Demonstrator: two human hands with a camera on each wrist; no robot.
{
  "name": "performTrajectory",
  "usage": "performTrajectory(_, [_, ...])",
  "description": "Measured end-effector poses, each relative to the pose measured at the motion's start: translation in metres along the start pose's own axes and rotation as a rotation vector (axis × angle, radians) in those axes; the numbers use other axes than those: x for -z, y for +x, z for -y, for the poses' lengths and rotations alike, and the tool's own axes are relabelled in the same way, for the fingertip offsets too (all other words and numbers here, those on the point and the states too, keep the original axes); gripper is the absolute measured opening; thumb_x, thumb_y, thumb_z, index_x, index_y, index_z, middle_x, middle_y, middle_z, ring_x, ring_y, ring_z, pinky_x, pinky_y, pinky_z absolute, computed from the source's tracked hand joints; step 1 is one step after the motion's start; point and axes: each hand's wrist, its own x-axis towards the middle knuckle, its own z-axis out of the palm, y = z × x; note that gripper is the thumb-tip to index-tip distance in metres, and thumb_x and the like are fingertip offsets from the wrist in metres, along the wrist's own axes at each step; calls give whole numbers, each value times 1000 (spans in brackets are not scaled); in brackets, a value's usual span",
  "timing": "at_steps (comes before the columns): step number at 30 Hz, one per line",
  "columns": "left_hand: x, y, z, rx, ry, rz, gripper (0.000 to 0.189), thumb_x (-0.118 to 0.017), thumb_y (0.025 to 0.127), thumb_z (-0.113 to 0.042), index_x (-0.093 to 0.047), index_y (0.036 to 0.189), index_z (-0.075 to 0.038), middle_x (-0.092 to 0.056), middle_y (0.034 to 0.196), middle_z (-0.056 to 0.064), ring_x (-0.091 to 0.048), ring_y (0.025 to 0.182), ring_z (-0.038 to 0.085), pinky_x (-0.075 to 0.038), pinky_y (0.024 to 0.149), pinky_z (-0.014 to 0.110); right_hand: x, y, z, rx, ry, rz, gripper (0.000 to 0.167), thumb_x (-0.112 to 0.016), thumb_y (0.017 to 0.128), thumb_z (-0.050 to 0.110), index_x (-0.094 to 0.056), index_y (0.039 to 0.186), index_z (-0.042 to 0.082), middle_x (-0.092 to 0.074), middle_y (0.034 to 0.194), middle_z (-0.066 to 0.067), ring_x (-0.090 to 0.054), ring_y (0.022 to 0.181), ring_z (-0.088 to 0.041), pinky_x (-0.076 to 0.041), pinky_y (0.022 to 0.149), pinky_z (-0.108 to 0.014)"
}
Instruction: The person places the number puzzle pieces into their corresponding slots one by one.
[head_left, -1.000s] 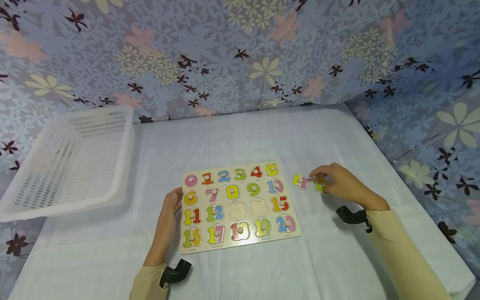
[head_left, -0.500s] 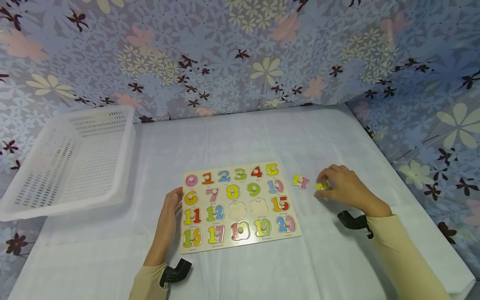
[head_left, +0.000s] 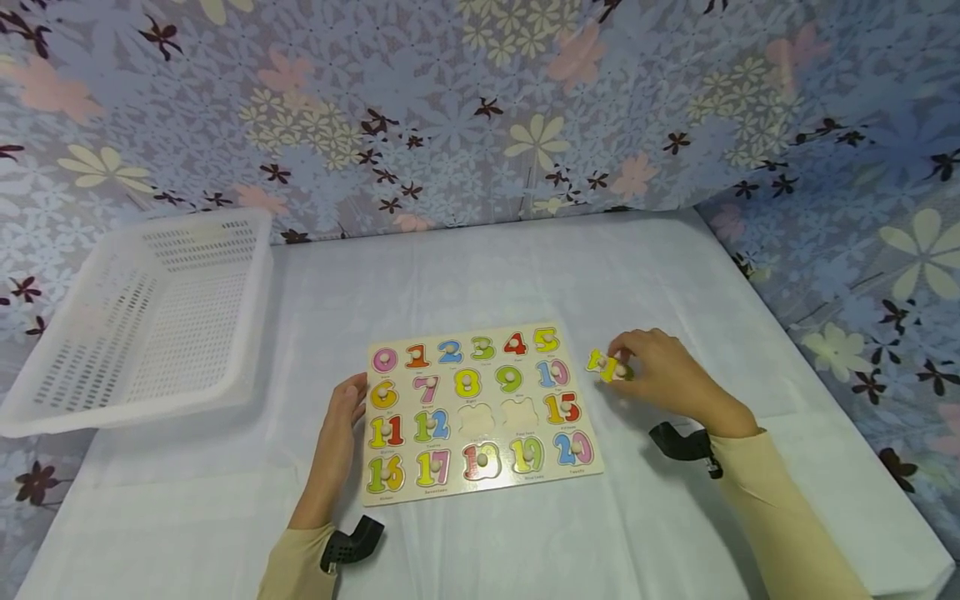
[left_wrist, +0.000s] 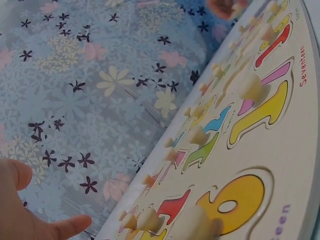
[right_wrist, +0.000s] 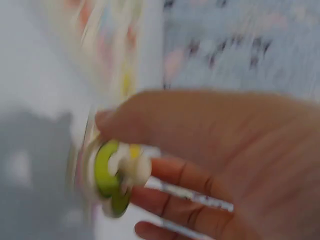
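Note:
A wooden number puzzle board (head_left: 498, 415) lies on the table, most of its knobbed numbers seated. Two bare recesses show in its third row, right of the 12. My left hand (head_left: 341, 429) rests at the board's left edge; in the left wrist view its thumb and a finger (left_wrist: 72, 227) are spread. Right of the board, my right hand (head_left: 667, 375) pinches a yellow and green number piece (right_wrist: 105, 170), its pale knob (right_wrist: 137, 169) facing the palm. It overlaps another loose piece (head_left: 595, 360), whose yellow end shows and whose pink part is hidden.
A white slatted plastic basket (head_left: 251, 333) stands at the table's left. White cloth (head_left: 465, 275) covers the table, and a floral curtain (head_left: 450, 108) hangs behind and on the right side.
My right hand has closed its fingers on the yellow and green piece and carried it left, over the pink and yellow one. My left hand and the board have stayed put.

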Motion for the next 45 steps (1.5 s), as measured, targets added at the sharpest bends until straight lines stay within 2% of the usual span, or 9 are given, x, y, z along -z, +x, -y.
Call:
performTrajectory(6, [1,1,-1,0,11,6,52,-26,106,-36,-29,148,-4,-31,152,18,-30,139,31,-23,115,47,-40,30,74,282,92,86,36,-84,73,28,-66,102,14,-56,86,10,-46,91,-15,-38,83,-38])
performTrajectory(11, [3,2,-1,6,23,6,53,-26,106,-37,-29,148,-4,-31,152,18,-32,138,33,-22,114,49,-67,52,113,404,28,171,35,-81,76,32,-65,103,18,-56,89,10,-45,95,-13,-39,87,-36])
performTrajectory(17, [3,2,0,4,29,9,53,-25,106,-36,-29,147,-3,-31,152,19,-31,138,34,-23,114,50,-77,62,124,440,-33,205,33,-81,75,28,-68,104,19,-56,90,10,-46,98,-15,-40,86,-34])
performTrajectory(29, [3,3,-1,15,53,-8,51,-26,106,-34,-30,147,-5,-31,151,20,-34,135,37,-24,112,53,-74,65,128,463,-49,224,29,-82,76,29,-74,102,20,-60,93,9,-47,95,-15,-39,83,-34])
performTrajectory(32, [3,2,-1,10,49,-8,50,-27,106,-34,-30,147,-5,-31,151,20,-34,135,37,-24,112,53,-68,60,124,447,-10,201,25,-79,78,23,-76,103,21,-64,98,9,-48,96,-15,-40,86,-35])
performTrajectory(35, [3,2,-1,9,44,-3,50,-27,106,-35,-30,148,-6,-31,151,19,-34,135,36,-24,112,53,-59,54,107,402,47,140,26,-76,79,15,-75,105,19,-66,103,7,-50,101,-17,-40,92,-38])
performTrajectory(38, [3,3,0,12,42,0,51,-27,106,-36,-30,148,-6,-31,152,19,-35,135,36,-24,113,52,-43,47,77,300,75,71,28,-78,79,11,-74,107,13,-67,105,2,-51,104,-21,-39,93,-43])
performTrajectory(41, [2,3,0,14,38,0,53,-26,106,-38,-30,148,-6,-31,152,19,-35,135,35,-24,113,51,-24,38,39,175,4,-2,30,-78,78,7,-74,108,8,-68,104,-6,-52,100,-27,-41,88,-49])
performTrajectory(45, [2,2,1,24,38,4,53,-27,106,-39,-30,148,-7,-31,152,18,-35,135,35,-24,113,51,-7,25,-4,70,-71,-19,37,-73,77,-2,-72,113,7,-67,108,-12,-52,100,-35,-40,84,-56])
